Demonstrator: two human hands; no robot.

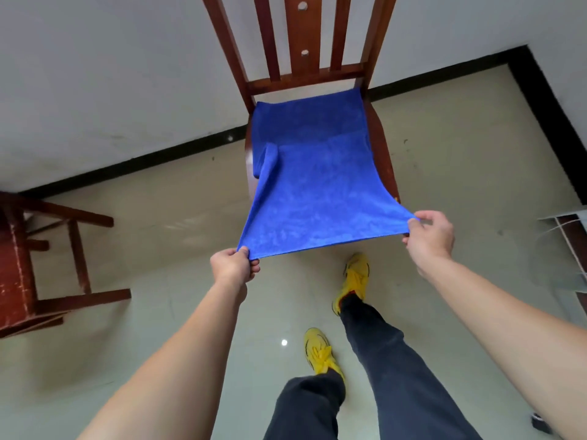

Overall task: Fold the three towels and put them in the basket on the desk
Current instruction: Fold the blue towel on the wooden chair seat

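While the left hand (231, 265) pinches one blue towel (317, 198) corner, the right hand (428, 235) pinches another

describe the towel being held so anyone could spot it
Find the wooden chair by the wall, seat covered in blue. The towel is the top layer, stretched off the front edge. Unlike the layer beneath, the left hand and right hand pinch its near corners.
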